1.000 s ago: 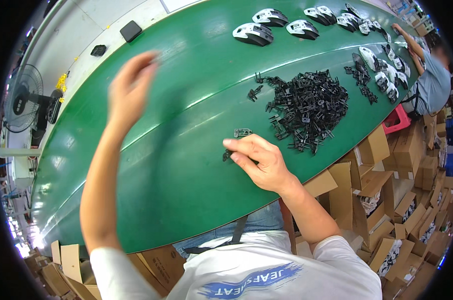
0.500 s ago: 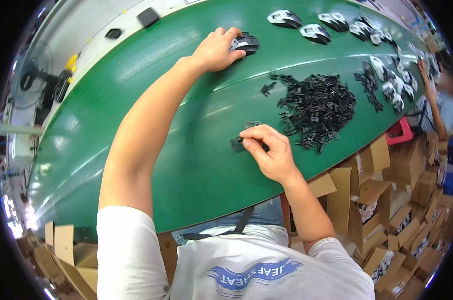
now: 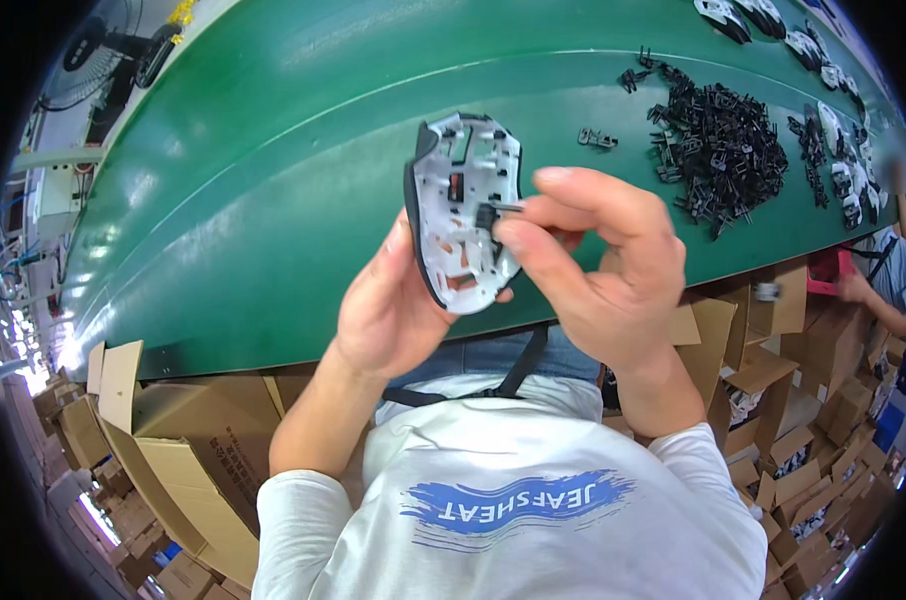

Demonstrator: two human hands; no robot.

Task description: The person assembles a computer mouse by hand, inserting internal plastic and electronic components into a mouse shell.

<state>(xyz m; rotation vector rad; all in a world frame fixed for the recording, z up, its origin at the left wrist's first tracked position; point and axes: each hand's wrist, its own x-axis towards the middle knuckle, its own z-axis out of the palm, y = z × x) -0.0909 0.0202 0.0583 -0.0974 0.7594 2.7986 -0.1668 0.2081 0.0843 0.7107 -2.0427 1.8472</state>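
My left hand [image 3: 393,310] holds a computer mouse shell [image 3: 461,210] close to my chest, its pale inner side facing me and its black rim showing on the left. My right hand [image 3: 598,265] pinches a small black plastic part [image 3: 495,208] between thumb and forefinger and presses it against the middle of the shell's inner side. Both hands are above the near edge of the green conveyor belt [image 3: 273,170].
A heap of small black plastic parts [image 3: 723,150] lies on the belt at the right, with a loose one [image 3: 597,137] nearer me. More mouse shells [image 3: 763,15] sit at the far right. Another person [image 3: 873,280] works at the right. Cardboard boxes [image 3: 173,440] stand below the belt.
My left hand has brought a mouse shell back from the far side of the belt. My right hand has lifted off the belt with a small black part and met the shell.
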